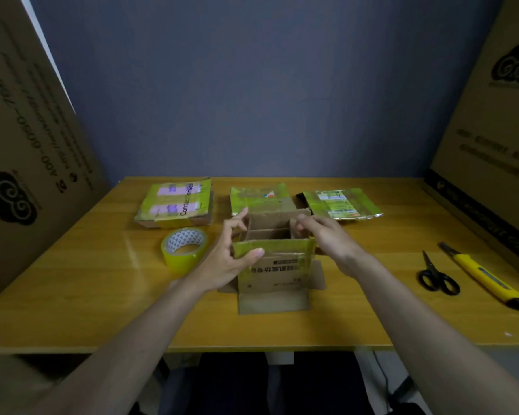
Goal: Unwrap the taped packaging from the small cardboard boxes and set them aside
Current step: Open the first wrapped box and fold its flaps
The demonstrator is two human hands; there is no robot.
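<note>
Backdrop: blue-grey wall behind a yellow wooden table (72,295); large printed cardboard sheets (27,151) leaning at both sides.
Head view, centre: small cardboard box (274,274) standing on the table, top flaps spread, yellow-green tape across the near flap and front face; inner cardboard divider visible.
Left hand (231,256): grips the box's near left corner, thumb pressed on the taped near flap, fingers curled over the left edge, index finger raised.
Right hand (327,238): fingers curled over the box's right rim, gripping it.
Far left: flat taped box (177,205) with pink labels, lying near the table's back edge.
Far centre: taped flap of the open box (259,197), folded back, just behind the opening.
Far right: flat taped parcel (342,203) with a printed label, lying just beside that flap.
Left of box: roll of yellow tape (185,250), tilted, near the left hand, not touching it.
Right side: black scissors (436,277) lying flat; yellow utility knife (486,275) just beside them, well apart from the box.
</note>
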